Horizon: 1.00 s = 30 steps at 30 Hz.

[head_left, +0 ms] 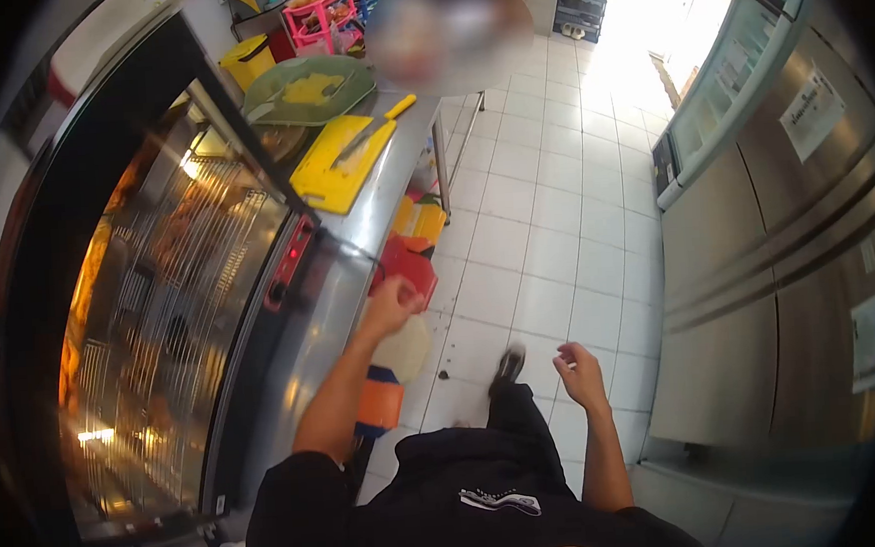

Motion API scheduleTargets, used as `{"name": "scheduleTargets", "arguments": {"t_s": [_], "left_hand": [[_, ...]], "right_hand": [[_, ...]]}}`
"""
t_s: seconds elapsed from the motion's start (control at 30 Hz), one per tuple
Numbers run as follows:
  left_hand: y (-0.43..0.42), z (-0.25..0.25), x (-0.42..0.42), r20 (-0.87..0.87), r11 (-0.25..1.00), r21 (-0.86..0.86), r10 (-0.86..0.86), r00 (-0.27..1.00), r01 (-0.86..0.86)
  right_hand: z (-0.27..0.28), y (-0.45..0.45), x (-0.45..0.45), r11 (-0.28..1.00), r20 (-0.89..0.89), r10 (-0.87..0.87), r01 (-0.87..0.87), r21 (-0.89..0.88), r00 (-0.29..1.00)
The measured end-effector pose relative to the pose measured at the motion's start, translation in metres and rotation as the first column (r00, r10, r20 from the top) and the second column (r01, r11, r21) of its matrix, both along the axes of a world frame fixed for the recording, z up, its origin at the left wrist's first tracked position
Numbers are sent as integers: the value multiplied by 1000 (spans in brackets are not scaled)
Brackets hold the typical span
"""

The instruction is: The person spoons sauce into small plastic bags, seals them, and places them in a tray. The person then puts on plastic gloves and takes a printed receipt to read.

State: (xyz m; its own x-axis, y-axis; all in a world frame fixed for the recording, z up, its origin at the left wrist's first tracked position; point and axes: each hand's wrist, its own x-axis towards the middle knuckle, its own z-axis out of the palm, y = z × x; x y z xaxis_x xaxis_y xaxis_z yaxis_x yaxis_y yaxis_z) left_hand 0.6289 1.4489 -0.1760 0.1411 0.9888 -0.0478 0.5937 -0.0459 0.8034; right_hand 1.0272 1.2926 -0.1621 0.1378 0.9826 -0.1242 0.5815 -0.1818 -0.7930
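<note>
My left hand point(393, 305) hangs beside the steel counter, its fingers loosely bent and apart, holding nothing that I can see. Under it in the view is a red container-like object point(404, 263), low beside the counter; I cannot tell that they touch. On the other side my right hand point(581, 374) is over the tiled floor, empty, with its fingers half curled and apart. On the counter ahead lies a yellow cutting board point(336, 176), and a knife point(362, 141) with a yellow handle rests on it. Beyond the board is a green tray point(264, 87) with yellow food.
A lit glass cabinet point(175, 320) with wire racks stands at the left on the steel counter point(337, 305). Steel refrigerator doors point(715, 357) and a glass-door cooler point(723, 101) line the right side. White floor tiles point(543, 197) run between toward a bright doorway.
</note>
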Motion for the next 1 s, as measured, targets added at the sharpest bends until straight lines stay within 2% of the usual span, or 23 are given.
{"name": "scheduleTargets", "arguments": {"t_s": [0.07, 0.13, 0.2, 0.27, 0.3, 0.37, 0.47, 0.5, 0.57, 0.63, 0.67, 0.7, 0.73, 0.77, 0.8, 0.83, 0.87, 0.9, 0.93, 0.97, 1.0], "left_hand": [[97, 26, 0, -132, 942, 316, 159, 978, -111], [197, 10, -32, -319, 822, 549, 373, 871, -151], [247, 14, -50, -473, 803, 501, 567, 674, -324], [267, 18, -58, -627, 818, 394, 572, 529, -418], [273, 16, -64, -624, 811, 397, 582, 521, -430], [278, 8, -72, -747, 867, 316, 477, 463, -385], [275, 7, -72, -682, 827, 307, 536, 497, -470], [272, 17, -61, -588, 780, 365, 616, 524, -508], [272, 5, -64, -535, 750, 459, 661, 526, -476], [275, -11, -74, -599, 783, 270, 592, 538, -561], [274, -14, -69, -594, 737, 247, 628, 503, -629], [279, -5, -65, -549, 699, 329, 689, 474, -635], [284, 6, -60, -503, 659, 411, 740, 446, -630], [289, 16, -49, -501, 628, 394, 758, 416, -671], [299, 27, -44, -417, 603, 448, 794, 442, -661], [307, 32, -40, -335, 573, 501, 820, 465, -649], [311, 24, -38, -338, 557, 481, 830, 443, -677], [319, 13, -40, -408, 598, 464, 799, 441, -654], [329, 11, -41, -475, 638, 445, 763, 438, -629], [334, 11, -42, -407, 606, 479, 794, 451, -635], [337, 22, -43, -413, 598, 468, 799, 437, -651]], "right_hand": [[-16, 43, 28, 1000, 15, -7, 7, -12, 1000], [-32, 90, 50, 999, 34, -9, 10, -34, 999], [-40, 145, 70, 996, 56, 35, -30, -81, 998], [-26, 211, 77, 990, 68, 73, -64, -127, 995], [-19, 250, 78, 987, 64, 128, -121, -102, 990], [-12, 327, 74, 969, 99, 248, -248, -4, 964], [19, 444, 38, 902, 52, 411, -414, 124, 910], [30, 481, 17, 873, 33, 467, -467, 143, 883], [41, 548, -28, 783, 44, 601, -600, 163, 798], [53, 599, -79, 672, 67, 724, -723, 158, 687], [56, 621, -105, 611, 95, 773, -777, 153, 627], [53, 643, -132, 555, 100, 816, -820, 136, 569], [50, 662, -156, 478, 183, 840, -856, 196, 510], [46, 678, -178, 399, 265, 849, -883, 248, 458], [43, 695, -206, 361, 268, 869, -904, 230, 416], [39, 709, -230, 335, 429, 793, -898, 285, 432], [33, 719, -248, 303, 569, 689, -892, 336, 449], [20, 735, -263, 283, 567, 707, -904, 322, 423], [6, 756, -276, 215, 638, 681, -931, 295, 359], [-8, 775, -283, 149, 702, 648, -953, 264, 296], [-9, 789, -289, 131, 696, 662, -958, 256, 277]]}}
